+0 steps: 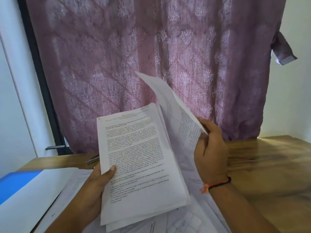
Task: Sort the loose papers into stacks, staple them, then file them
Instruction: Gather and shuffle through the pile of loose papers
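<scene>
Loose papers (198, 214) lie spread on the table (269, 165) beneath you. Your left hand (99, 180) grips the stack (138, 157), thumb on top, and your right hand (210, 148) pinches one sheet (173, 111) raised beside it. You look to be early in sorting, with stapling and filing in the blue folder (16, 184) not yet done

Printed paper stack (139, 158) held tilted.
</scene>
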Demonstrator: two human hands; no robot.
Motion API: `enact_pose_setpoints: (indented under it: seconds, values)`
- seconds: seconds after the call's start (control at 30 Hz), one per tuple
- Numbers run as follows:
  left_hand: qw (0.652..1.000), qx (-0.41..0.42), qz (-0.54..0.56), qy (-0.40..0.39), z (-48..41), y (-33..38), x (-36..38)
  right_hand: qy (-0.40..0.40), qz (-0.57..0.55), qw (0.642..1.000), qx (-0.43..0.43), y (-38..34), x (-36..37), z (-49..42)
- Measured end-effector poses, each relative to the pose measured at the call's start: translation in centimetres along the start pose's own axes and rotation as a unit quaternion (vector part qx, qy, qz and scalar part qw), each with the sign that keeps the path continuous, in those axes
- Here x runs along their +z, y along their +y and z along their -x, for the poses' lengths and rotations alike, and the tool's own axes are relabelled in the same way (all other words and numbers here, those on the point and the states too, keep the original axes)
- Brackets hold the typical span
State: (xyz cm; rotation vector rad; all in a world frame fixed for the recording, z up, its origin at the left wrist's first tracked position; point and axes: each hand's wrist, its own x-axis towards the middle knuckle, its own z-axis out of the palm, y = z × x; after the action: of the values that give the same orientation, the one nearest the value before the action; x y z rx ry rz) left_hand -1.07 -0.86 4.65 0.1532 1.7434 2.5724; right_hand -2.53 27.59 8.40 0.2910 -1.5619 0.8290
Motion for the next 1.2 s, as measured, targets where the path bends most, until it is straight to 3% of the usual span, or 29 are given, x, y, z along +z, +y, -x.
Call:
enact_pose_setpoints:
  seconds: [0.2,0.33,0.4,0.5,0.7,0.97,1.2]
  values:
    - [0.999,0.026,0.013,0.025,-0.1,0.3,-0.4,-0.011,-0.117,0.973,0.198,-0.4,0.7,0.3]
    - [0.999,0.011,0.021,0.024,-0.1,0.2,-0.4,-0.091,-0.182,0.896,0.394,2.0,1.4,0.8]
    - [0.999,0.006,0.024,0.023,-0.2,0.2,-0.4,-0.138,-0.219,0.855,0.450,2.5,1.5,1.1]
    - [0.999,-0.007,0.026,0.017,-0.2,0.1,-0.4,-0.204,-0.255,0.824,0.463,2.1,1.4,1.1]
    - [0.999,-0.028,0.019,0.005,-0.2,0.5,-1.0,-0.230,-0.237,0.822,0.463,2.1,0.9,0.5]
    - [0.999,-0.050,0.000,-0.010,-0.3,0.0,-1.1,-0.310,-0.289,0.761,0.491,1.0,0.6,1.0]
    - [0.995,-0.051,-0.089,0.011,-0.2,-0.7,-0.2,-0.381,-0.342,0.726,0.459,-1.4,1.8,2.4]
